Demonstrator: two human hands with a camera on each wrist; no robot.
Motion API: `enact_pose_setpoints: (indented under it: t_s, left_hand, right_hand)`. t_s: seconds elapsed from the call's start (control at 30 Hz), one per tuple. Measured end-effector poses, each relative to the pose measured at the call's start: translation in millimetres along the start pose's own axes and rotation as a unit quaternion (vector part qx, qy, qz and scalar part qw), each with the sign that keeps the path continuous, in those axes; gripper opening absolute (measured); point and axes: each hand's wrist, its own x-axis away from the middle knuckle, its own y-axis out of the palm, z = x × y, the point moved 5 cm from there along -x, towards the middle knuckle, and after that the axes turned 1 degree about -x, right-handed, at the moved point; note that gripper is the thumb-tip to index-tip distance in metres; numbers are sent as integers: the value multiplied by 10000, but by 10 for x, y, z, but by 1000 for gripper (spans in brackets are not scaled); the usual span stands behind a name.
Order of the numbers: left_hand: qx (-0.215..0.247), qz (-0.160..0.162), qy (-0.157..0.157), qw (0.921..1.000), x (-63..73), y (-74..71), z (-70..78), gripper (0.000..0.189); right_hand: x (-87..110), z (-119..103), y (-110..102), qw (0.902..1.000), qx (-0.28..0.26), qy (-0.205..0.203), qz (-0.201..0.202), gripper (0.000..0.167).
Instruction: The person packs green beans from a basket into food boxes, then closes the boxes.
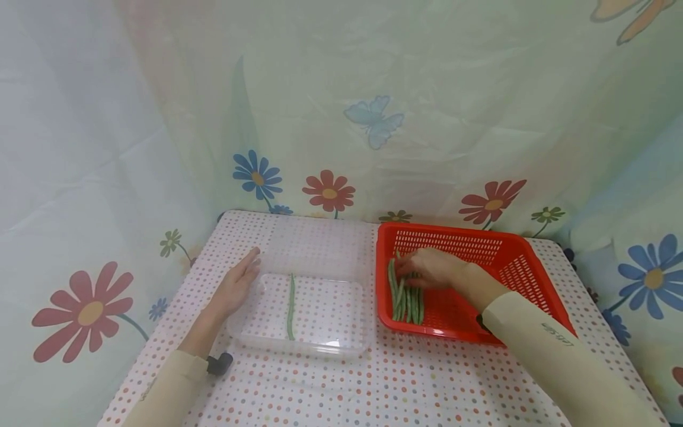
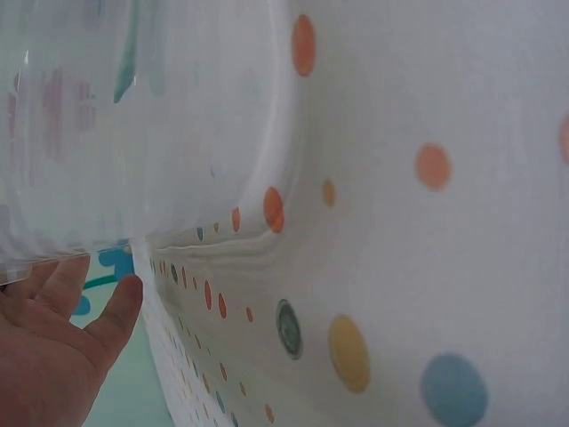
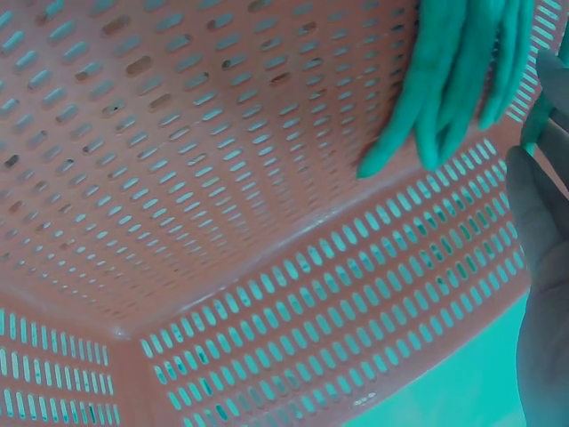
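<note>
Inside the red basket (image 1: 475, 332), my right hand (image 1: 433, 268) is over a bunch of green beans (image 1: 409, 305) at the left end. In the right wrist view its fingers (image 3: 538, 209) pinch one green bean (image 3: 536, 124), partly cut off by the frame's edge. Beside it, several more beans hang in view against the slotted plastic. My left hand (image 1: 235, 287) rests at the left side of a clear plastic container (image 1: 331, 347), fingers extended. A single green bean (image 1: 290, 308) lies lengthwise in that container.
The container's clear lid (image 1: 320, 246) lies folded back behind it. A dotted cloth (image 1: 299, 397) covers the table. Curtains with printed flowers (image 1: 329, 193) hang close behind the table and at both sides. The basket stands just right of the container.
</note>
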Motion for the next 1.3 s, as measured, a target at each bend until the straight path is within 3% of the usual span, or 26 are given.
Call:
enact_pose_setpoints:
  t_s: [0.13, 0.67, 1.0, 1.3]
  left_hand:
    - [51, -13, 33, 10000, 4, -2, 5, 55]
    - [-47, -25, 18, 10000, -6, -10, -26, 56]
    - [-92, -17, 9, 10000, -14, 0, -43, 57]
    - [-51, -22, 33, 10000, -14, 2, -29, 57]
  right_hand:
    - [-10, -48, -90, 9992, 71, -109, 381, 32]
    - [4, -122, -444, 9911, 125, 256, 1300, 47]
    - [-31, -153, -706, 9801, 406, -77, 1942, 45]
    - [-216, -341, -796, 9772, 381, -306, 2065, 43]
